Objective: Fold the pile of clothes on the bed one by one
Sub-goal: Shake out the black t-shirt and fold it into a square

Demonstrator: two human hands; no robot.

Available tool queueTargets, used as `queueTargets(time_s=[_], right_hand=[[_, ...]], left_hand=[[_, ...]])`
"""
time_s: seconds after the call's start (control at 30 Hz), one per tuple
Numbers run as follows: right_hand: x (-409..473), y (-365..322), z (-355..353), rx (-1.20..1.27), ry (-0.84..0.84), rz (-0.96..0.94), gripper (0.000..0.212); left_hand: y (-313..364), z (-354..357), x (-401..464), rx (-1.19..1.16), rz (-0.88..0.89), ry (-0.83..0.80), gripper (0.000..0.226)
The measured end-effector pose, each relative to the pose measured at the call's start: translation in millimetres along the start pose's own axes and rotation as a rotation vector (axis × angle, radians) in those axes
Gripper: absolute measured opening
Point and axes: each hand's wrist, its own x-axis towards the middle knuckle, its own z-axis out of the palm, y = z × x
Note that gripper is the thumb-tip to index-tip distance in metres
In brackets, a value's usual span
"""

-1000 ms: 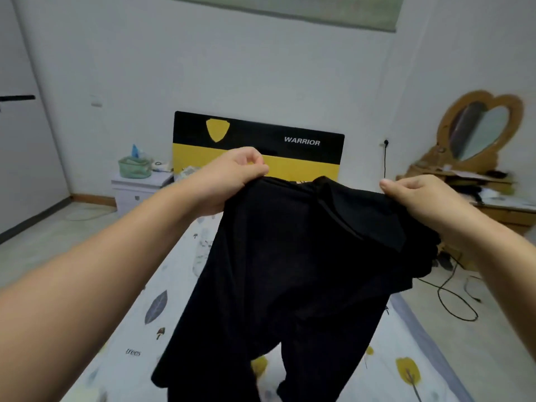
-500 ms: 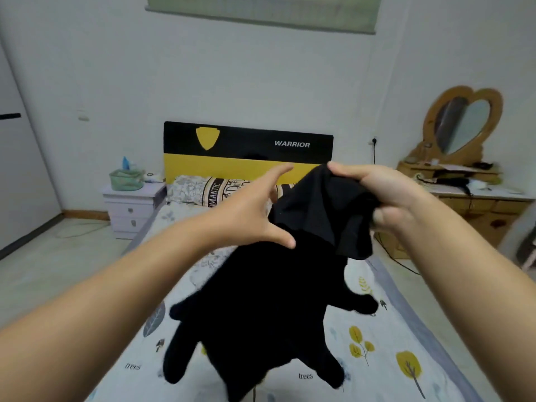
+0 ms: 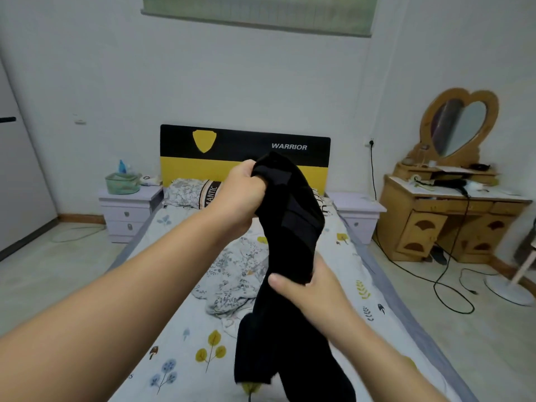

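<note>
The black garment (image 3: 290,227) hangs lengthwise, straight down over the bed (image 3: 342,256). The left hand (image 3: 240,195) grips its top end, and the right hand (image 3: 310,288) pinches it midway below, nearer the person

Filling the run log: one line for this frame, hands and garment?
left hand: grips top of black garment | right hand: grips it lower down | garment: hanging above bed | fold: not yet done

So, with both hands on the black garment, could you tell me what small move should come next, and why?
Probably slide the right hand down the black garment to straighten it. The left hand grips its top edge high up, the right grips it midway, and the cloth hangs bunched and narrow above the bed, so it is not yet flat enough to fold.
</note>
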Motion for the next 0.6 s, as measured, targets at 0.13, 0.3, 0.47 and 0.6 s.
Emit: queueTargets(time_s=[0.13, 0.3, 0.47, 0.6], right_hand=[[8.6, 14.2, 4.0, 0.119, 0.173, 0.026, 0.016], [15.5, -21.0, -26.5, 0.238, 0.155, -0.016, 0.028], [26.6, -62.7, -38.6, 0.293, -0.049, 0.060, 0.026], [39.0, -77.9, -27.3, 0.162, -0.121, 0.104, 0.020]], left_hand=[[3.4, -0.6, 3.8, 0.037, -0.004, -0.006, 0.022], [-13.8, -39.7, 10.3, 0.151, -0.094, 0.076, 0.009], [-30.1, -47.8, -6.0, 0.307, -0.251, -0.029, 0.013], [-28.6, -37.4, -26.5, 0.214, -0.091, -0.260, 0.033]])
